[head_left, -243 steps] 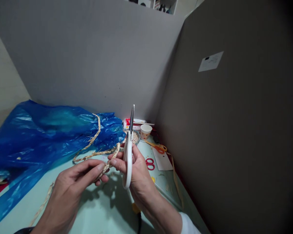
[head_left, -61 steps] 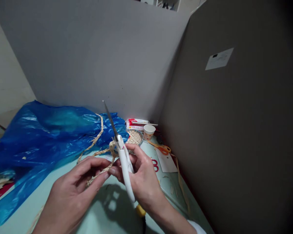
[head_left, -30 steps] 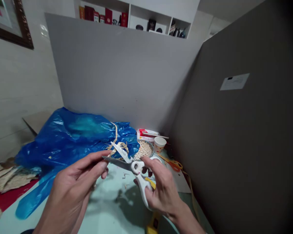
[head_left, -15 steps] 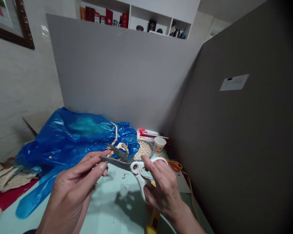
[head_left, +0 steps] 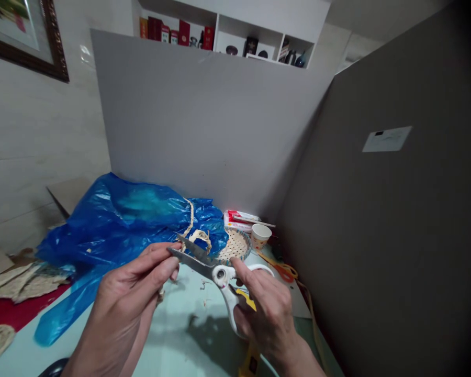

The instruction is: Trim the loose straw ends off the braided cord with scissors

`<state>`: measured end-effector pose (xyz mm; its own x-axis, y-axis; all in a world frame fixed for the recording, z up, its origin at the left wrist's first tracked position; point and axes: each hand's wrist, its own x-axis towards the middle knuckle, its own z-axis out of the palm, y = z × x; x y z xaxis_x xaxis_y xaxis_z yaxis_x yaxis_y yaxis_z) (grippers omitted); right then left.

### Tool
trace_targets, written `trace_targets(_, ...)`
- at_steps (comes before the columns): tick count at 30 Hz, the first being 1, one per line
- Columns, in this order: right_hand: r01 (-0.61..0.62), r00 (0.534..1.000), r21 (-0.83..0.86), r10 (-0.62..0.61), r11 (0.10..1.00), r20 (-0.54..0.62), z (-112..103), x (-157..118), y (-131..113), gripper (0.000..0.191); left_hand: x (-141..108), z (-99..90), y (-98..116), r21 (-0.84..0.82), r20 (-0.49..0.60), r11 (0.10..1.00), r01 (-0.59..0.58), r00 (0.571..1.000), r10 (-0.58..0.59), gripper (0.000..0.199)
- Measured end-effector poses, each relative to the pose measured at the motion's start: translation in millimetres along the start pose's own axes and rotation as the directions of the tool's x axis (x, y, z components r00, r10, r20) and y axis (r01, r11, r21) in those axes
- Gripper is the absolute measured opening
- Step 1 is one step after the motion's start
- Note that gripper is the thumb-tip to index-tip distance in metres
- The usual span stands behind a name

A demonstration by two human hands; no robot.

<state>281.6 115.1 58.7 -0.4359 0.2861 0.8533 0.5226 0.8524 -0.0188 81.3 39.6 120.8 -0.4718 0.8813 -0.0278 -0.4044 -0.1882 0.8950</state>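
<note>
My right hand (head_left: 265, 303) grips the white handles of a pair of scissors (head_left: 221, 275), whose dark blades point left and stand slightly apart. My left hand (head_left: 141, 283) is pinched at the blade tips, on the end of a pale braided straw cord (head_left: 191, 214). Part of that cord passes behind the blades, so I cannot tell whether it lies between them. A curled loop of the same pale fibre shows just beyond the scissors, in front of a crumpled blue plastic bag (head_left: 141, 209).
A small woven basket (head_left: 237, 244), a paper cup (head_left: 261, 235) and a red-and-white packet (head_left: 239, 219) stand behind the scissors. Orange-handled scissors (head_left: 286, 273) lie to the right. Fibre scraps dot the pale green tabletop (head_left: 180, 335). Grey panels (head_left: 204, 120) enclose the back and right.
The whole view has shifted slightly, so everything appears a little further right. Both hands keep nearly the same pose, and the blades look slightly closer together.
</note>
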Motion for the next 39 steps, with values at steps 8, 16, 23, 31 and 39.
trace_targets(8,-0.026,0.999,0.030,0.027,0.999,-0.038,1.5,3.0,-5.8,0.060,-0.9,5.0,2.7,0.000,-0.039,0.998,-0.056,0.998,0.056,0.035)
trace_targets(16,0.009,0.999,0.032,-0.007,0.999,-0.047,3.9,0.4,-1.6,0.050,0.5,2.7,-5.3,-0.015,-0.074,0.989,-0.145,0.987,0.144,0.032)
trace_targets(23,-0.038,0.996,0.059,0.043,0.998,-0.083,9.3,-3.2,-0.1,0.049,2.2,2.9,-4.0,0.059,-0.084,0.978,-0.201,0.975,0.206,0.030)
trace_targets(31,-0.754,0.531,0.643,0.703,0.136,0.474,3.2,32.6,-34.7,0.034,1.6,-11.1,-26.3,0.306,0.146,0.918,-0.253,0.965,0.217,0.021)
trace_targets(39,-0.615,0.410,0.747,0.707,-0.251,0.576,-8.4,45.1,-37.4,0.057,-13.3,-12.0,-51.1,0.450,0.432,0.656,-0.606,0.791,0.434,0.020)
